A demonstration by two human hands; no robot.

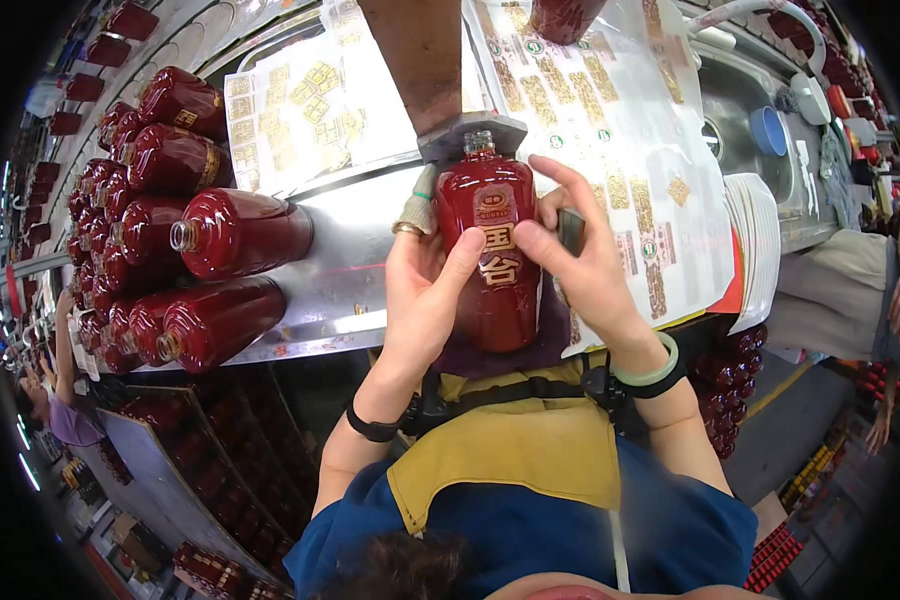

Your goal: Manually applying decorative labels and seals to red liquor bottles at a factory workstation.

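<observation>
A dark red glass bottle [500, 315] with a clear threaded neck and gold raised characters lies in front of me, neck pointing away. Cupped along its left side is my left hand [422, 285], its thumb pressed on the gold characters [497, 240]. A pale cloth finger cover with a green band sits on one of its fingers. My right hand [585, 255] grips the opposite side, thumb on the same characters and index finger stretched toward the bottle's shoulder. Something dark grey-green [571, 230] shows at its curled fingers; its kind is unclear. Dark cloth [560, 325] lies under the bottle.
Several red bottles [245, 235] lie stacked at the left. Sheets of gold stickers [660, 150] cover the bench, and a brown post [415, 60] rises beyond the bottle neck. A sink [745, 90] with a blue cup [767, 131] stands right. Other people work on both sides.
</observation>
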